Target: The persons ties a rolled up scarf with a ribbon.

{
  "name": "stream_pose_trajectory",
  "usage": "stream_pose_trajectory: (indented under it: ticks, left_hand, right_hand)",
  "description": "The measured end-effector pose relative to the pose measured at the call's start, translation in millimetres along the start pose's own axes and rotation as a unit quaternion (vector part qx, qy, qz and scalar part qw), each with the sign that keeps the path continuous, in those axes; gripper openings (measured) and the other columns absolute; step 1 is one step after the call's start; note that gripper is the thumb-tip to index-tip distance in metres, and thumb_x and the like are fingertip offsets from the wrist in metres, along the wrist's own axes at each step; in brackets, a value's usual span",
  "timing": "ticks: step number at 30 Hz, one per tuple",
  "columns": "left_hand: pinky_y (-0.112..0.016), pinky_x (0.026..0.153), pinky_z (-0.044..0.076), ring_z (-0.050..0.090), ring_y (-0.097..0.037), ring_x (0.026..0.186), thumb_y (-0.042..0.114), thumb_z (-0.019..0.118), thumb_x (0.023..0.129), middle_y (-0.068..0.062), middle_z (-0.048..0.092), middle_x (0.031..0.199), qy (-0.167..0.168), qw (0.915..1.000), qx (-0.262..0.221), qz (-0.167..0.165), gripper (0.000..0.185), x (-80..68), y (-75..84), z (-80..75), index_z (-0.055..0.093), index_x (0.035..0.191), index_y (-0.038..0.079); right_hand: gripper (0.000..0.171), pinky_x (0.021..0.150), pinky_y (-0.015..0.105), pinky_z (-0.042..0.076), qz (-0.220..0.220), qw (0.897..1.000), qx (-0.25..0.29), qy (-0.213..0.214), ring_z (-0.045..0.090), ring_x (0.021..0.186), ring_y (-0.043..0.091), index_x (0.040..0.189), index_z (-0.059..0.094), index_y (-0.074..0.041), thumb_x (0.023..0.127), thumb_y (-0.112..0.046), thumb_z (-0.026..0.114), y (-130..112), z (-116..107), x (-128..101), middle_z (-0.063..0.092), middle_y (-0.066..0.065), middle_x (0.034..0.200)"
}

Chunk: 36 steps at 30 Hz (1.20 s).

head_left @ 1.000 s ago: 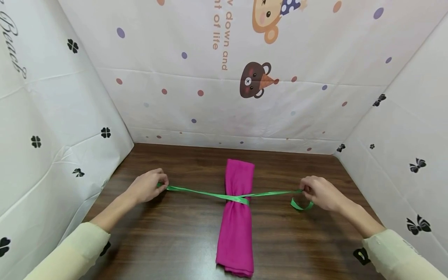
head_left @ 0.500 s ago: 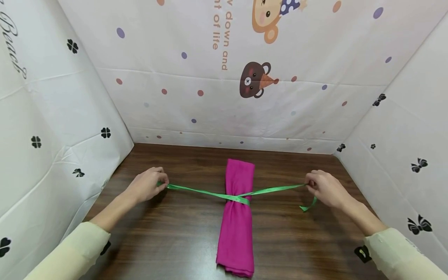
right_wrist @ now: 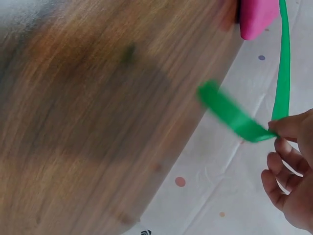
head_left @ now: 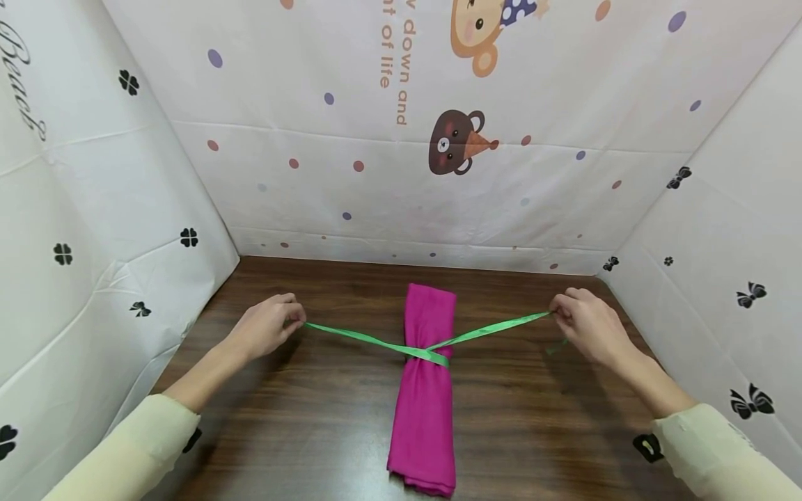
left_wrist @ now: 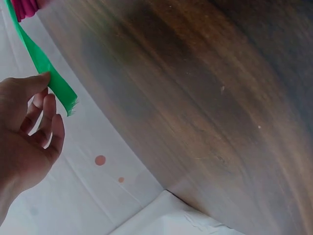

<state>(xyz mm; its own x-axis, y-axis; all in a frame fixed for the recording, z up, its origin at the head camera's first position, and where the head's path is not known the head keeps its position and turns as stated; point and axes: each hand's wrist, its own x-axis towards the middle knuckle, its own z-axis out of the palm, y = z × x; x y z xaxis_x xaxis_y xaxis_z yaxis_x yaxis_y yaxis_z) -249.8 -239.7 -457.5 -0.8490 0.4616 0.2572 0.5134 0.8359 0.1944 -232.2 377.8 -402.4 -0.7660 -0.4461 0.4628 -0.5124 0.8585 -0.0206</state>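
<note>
Bench (head_left: 313,431) of dark wood grain fills the floor of the scene, and we see it boxed in on three sides by white sheeting (head_left: 438,202) printed with dots, bears, clovers and bows. On the bench a rolled pink cloth (head_left: 425,390) lies lengthwise, away from us. A green ribbon (head_left: 376,341) crosses over its middle and runs up to both sides, taut and off the wood. Our left hand (head_left: 266,330) pinches one end, its grip closed on the ribbon near the frayed tip. Our right hand (head_left: 585,323) pinches the other end, a short blurred tail hanging beneath it.
</note>
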Motion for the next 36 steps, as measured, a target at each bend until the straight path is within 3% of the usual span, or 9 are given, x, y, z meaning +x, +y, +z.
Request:
stream_pose_trajectory:
  ticks: [7, 13, 20, 31, 36]
  left_hand:
    - [-0.038, 0.071, 0.057, 0.066, -0.012, 0.084, 0.010, 0.083, 0.092, 0.009, 0.063, 0.094, -0.005, 1.0000, -0.004, -0.003, 0.010, -1.3, 3.3, 0.0, 0.077, 0.095, 0.017]
    - [-0.038, 0.070, 0.057, 0.066, -0.012, 0.082, 0.010, 0.083, 0.092, 0.009, 0.065, 0.092, -0.004, 1.0000, 0.006, -0.007, 0.011, -2.0, 4.9, 2.2, 0.076, 0.096, 0.017]
    - [-0.035, 0.063, 0.053, 0.060, -0.010, 0.075, 0.011, 0.082, 0.092, 0.008, 0.064, 0.089, 0.001, 0.9994, 0.033, -0.006, 0.011, -0.5, 8.1, 6.1, 0.073, 0.093, 0.018]
    - [-0.035, 0.063, 0.055, 0.063, -0.011, 0.076, 0.011, 0.083, 0.092, 0.007, 0.066, 0.091, 0.006, 0.9993, 0.038, 0.000, 0.012, -0.6, 10.9, 7.6, 0.073, 0.094, 0.018]
    - [-0.035, 0.064, 0.055, 0.064, -0.011, 0.077, 0.011, 0.082, 0.092, 0.007, 0.065, 0.091, 0.006, 0.9994, 0.034, 0.001, 0.012, -1.2, 10.6, 8.7, 0.073, 0.094, 0.018]
  right_hand:
    - [0.023, 0.053, 0.033, 0.041, 0.010, 1.000, -0.006, 0.018, 0.052, 0.071, 0.018, 0.091, 0.074, -0.010, 0.078, 0.007, 0.082, 0, -1, -1, 0.056, -0.001, 0.081]
    - [0.018, 0.050, 0.028, 0.037, -0.001, 1.000, -0.001, 0.009, 0.045, 0.066, 0.010, 0.092, 0.075, -0.010, 0.085, 0.005, 0.080, 1, 7, -7, 0.057, -0.001, 0.086]
    - [0.019, 0.049, 0.027, 0.036, -0.033, 0.999, -0.008, 0.022, 0.043, 0.061, 0.008, 0.091, 0.074, -0.009, 0.084, 0.009, 0.077, 2, 16, -12, 0.061, 0.003, 0.092]
    - [0.022, 0.053, 0.034, 0.045, -0.036, 0.998, 0.021, 0.043, 0.053, 0.066, 0.011, 0.092, 0.075, -0.005, 0.080, 0.013, 0.080, 3, 19, -14, 0.063, 0.005, 0.092]
    - [0.022, 0.054, 0.032, 0.045, -0.031, 0.999, 0.020, 0.028, 0.052, 0.067, 0.009, 0.091, 0.076, -0.007, 0.081, 0.012, 0.078, 2, 20, -15, 0.064, 0.004, 0.093]
